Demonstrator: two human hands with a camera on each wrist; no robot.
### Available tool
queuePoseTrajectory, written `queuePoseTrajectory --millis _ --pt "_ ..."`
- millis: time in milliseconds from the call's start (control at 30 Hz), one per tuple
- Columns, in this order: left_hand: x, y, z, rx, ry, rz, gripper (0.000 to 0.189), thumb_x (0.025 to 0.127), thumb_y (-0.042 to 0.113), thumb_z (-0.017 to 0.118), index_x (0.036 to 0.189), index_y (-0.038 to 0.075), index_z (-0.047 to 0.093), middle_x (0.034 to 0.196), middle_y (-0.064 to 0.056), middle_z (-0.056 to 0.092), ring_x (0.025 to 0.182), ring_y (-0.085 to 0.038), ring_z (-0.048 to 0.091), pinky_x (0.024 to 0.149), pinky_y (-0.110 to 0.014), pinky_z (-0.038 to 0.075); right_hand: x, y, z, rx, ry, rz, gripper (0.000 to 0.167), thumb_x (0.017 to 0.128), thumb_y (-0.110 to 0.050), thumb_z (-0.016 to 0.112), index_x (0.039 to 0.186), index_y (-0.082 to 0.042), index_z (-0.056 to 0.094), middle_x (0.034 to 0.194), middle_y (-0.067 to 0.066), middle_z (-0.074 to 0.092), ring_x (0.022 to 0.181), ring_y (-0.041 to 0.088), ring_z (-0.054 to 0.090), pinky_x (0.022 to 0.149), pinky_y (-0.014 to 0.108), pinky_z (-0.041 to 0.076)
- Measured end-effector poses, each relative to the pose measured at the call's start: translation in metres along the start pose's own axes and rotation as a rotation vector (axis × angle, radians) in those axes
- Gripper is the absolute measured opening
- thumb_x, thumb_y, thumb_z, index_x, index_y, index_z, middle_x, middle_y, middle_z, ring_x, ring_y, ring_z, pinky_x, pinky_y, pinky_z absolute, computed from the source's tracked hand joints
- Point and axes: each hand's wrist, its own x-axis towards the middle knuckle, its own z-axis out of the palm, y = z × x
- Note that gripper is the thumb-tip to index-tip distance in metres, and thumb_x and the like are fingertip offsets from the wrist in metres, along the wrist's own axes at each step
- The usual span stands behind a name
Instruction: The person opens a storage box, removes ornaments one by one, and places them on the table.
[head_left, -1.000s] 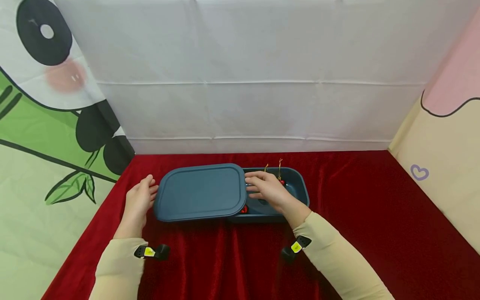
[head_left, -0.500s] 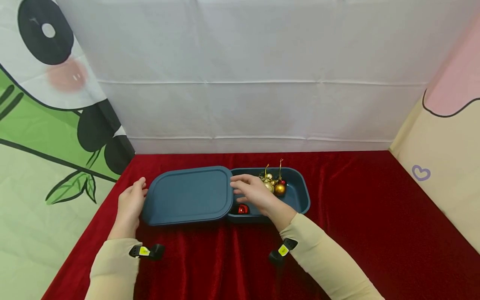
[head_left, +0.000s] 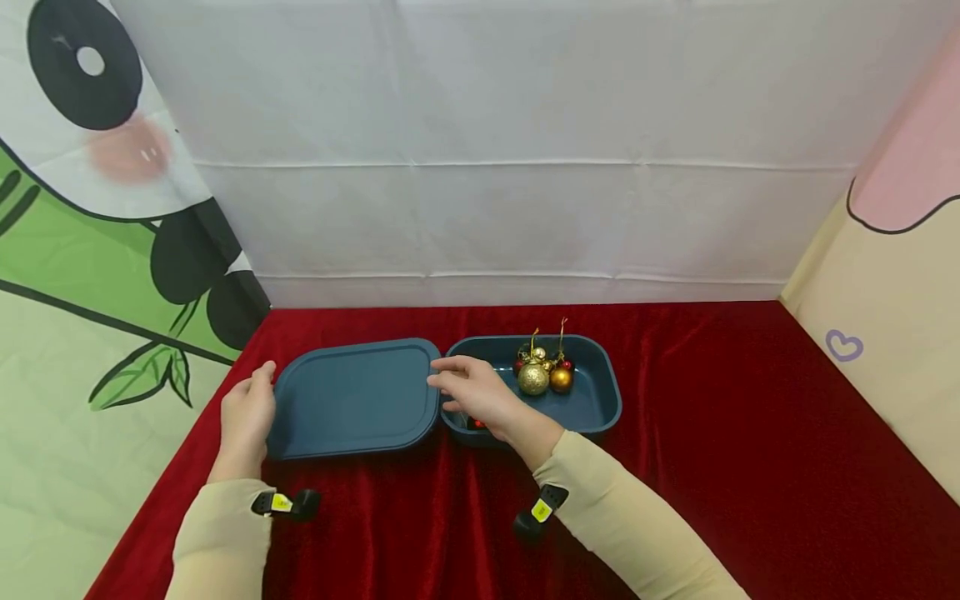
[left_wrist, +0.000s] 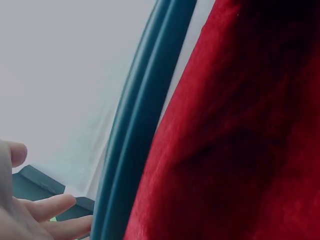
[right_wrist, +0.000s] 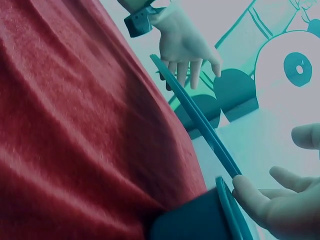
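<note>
You have the blue-grey lid (head_left: 356, 398) between your two hands, left of the centre of the red cloth (head_left: 735, 433). Your left hand (head_left: 246, 417) is at the lid's left edge, its fingers extended and the thumb standing apart, with nothing curled round the rim. Your right hand (head_left: 476, 392) is at the lid's right edge, and the right wrist view shows fairly straight fingers, one fingertip touching the lid's end and the thumb well clear of it. That same view shows the lid raised off the cloth, with a shadow below it

The blue-grey box (head_left: 596, 408) sits uncovered on the cloth to the right, its left rim just beside the lid's right edge. Toward its far side you can see a pale gold glittery bauble (head_left: 533, 380) beside an orange-gold bauble (head_left: 561, 381), with smaller gold and red balls clustered behind them and gold loops standing up. Something red (head_left: 477, 423) lies in the near left corner, mostly hidden by your right hand. A white backdrop (head_left: 480, 221) hangs behind the far edge of the cloth
</note>
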Motion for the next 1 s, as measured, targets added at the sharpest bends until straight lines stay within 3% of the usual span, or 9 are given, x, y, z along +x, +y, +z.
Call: queuePoseTrajectory --millis 300,467,567,667,867,1000 --pt "0.008 -0.012 -0.01 0.005 0.064 -0.034 0.078 0.092 0.06 0.03 0.142 0.0 0.037 0.147 -0.025 0.03 0.126 -0.04 0.033 0.104 -0.059 0.031 0.002 0.0 0.03 -0.052 -0.002 0.022 0.048 0.092 -0.027 0.059 0.136 -0.009 0.049 0.141 0.013 0.047 0.126 0.027 0.049 0.102 0.041 0.044" --pt "0.014 -0.019 -0.015 0.024 0.047 -0.046 0.082 0.091 0.063 0.027 0.144 0.0 0.034 0.148 -0.027 0.028 0.13 -0.042 0.031 0.106 -0.059 0.029 0.004 0.001 0.049 -0.188 0.002 0.03 0.056 0.09 -0.034 0.06 0.141 -0.019 0.043 0.149 0.007 0.038 0.137 0.026 0.035 0.104 0.046 0.039" --pt "0.017 -0.023 -0.015 0.054 0.042 -0.042 0.082 0.092 0.062 0.025 0.142 -0.002 0.035 0.147 -0.028 0.029 0.129 -0.042 0.031 0.105 -0.058 0.03 0.006 0.007 0.06 -0.235 0.001 0.041 0.061 0.088 -0.034 0.062 0.143 -0.021 0.039 0.149 0.002 0.037 0.136 0.025 0.036 0.102 0.046 0.04" --pt "0.019 -0.026 -0.013 0.087 0.039 -0.032 0.082 0.092 0.061 0.024 0.142 -0.004 0.035 0.146 -0.029 0.03 0.129 -0.044 0.031 0.105 -0.058 0.029 0.009 0.014 0.069 -0.27 0.002 0.041 0.066 0.086 -0.034 0.064 0.145 -0.02 0.036 0.151 0.003 0.034 0.137 0.025 0.034 0.103 0.047 0.039" --pt "0.02 -0.031 -0.01 0.135 0.022 -0.015 0.082 0.093 0.06 0.023 0.144 -0.004 0.032 0.147 -0.03 0.029 0.131 -0.046 0.03 0.106 -0.059 0.028 0.013 0.024 0.077 -0.295 -0.002 0.038 0.069 0.086 -0.033 0.064 0.146 -0.017 0.034 0.158 0.009 0.015 0.147 0.025 0.012 0.11 0.049 0.032" --pt "0.021 -0.032 -0.008 0.143 0.036 0.001 0.082 0.093 0.06 0.023 0.143 -0.005 0.033 0.146 -0.03 0.031 0.129 -0.046 0.032 0.106 -0.059 0.029 0.015 0.028 0.079 -0.307 0.0 0.033 0.068 0.086 -0.032 0.065 0.145 -0.016 0.036 0.158 0.01 0.017 0.147 0.024 0.011 0.109 0.046 0.033"
